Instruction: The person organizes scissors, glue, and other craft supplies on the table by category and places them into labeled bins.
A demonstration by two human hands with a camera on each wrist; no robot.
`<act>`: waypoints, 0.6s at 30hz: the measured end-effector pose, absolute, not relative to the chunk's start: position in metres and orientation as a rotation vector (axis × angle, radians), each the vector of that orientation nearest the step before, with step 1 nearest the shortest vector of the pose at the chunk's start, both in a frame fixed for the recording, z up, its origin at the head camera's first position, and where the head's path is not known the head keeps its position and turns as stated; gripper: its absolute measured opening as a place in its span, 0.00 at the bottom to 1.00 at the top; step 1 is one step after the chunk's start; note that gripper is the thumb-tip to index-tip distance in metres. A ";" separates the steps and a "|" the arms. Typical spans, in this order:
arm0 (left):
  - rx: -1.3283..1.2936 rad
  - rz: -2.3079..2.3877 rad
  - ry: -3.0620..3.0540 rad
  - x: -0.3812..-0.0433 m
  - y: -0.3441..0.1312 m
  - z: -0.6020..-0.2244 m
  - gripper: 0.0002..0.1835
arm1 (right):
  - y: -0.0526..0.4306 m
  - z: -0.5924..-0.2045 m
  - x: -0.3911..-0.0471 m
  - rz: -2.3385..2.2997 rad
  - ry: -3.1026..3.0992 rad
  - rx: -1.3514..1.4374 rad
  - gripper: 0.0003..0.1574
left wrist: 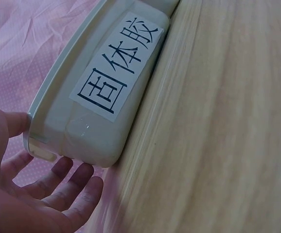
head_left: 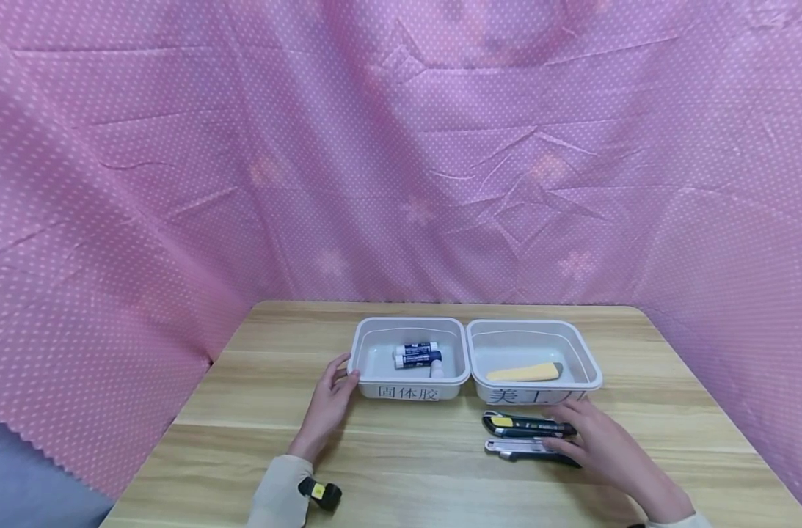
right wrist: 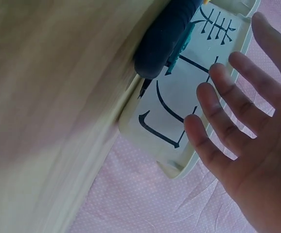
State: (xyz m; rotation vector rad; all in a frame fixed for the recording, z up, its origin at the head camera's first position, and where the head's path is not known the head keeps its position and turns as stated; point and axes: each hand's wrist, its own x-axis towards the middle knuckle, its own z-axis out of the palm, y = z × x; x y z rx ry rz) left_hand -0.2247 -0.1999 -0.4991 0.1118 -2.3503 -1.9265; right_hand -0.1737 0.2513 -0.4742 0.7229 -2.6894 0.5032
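My left hand (head_left: pixel 328 405) rests at the left front corner of a white plastic box (head_left: pixel 366 377) with a Chinese label; its thumb touches the rim, and its loosely spread fingers (left wrist: pixel 84 194) lie along the end wall. Inside that box are glue sticks (head_left: pixel 417 360) in dark blue and white. My right hand (head_left: pixel 602 444), fingers extended and apart, hovers over the right ends of two utility knives on the table: a black-and-yellow one (head_left: pixel 526 425) and a silver-and-black one (head_left: pixel 522 446). Behind them a second labelled white box (head_left: pixel 588 367) contains a yellow utility knife (head_left: pixel 525 372).
Both boxes stand side by side towards the back of a wood-grain table (head_left: pixel 414 469). A pink dotted cloth (head_left: pixel 401 161) hangs behind and around the table. A black strap with a yellow mark (head_left: pixel 320 493) sits on the left sleeve.
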 end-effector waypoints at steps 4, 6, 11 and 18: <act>0.114 -1.923 -2.357 -0.224 -0.200 -0.499 0.30 | 0.253 -0.476 -0.173 0.455 -2.682 0.750 0.23; 0.115 -1.926 -2.354 -0.224 -0.200 -0.499 0.30 | 0.254 -0.477 -0.173 0.410 -2.684 0.781 0.23; 0.114 -1.930 -2.347 -0.224 -0.199 -0.499 0.30 | 0.259 -0.478 -0.174 0.331 -2.707 0.905 0.22; 0.129 -1.938 -2.350 -0.224 -0.200 -0.499 0.30 | 0.261 -0.476 -0.176 0.297 -2.726 1.009 0.22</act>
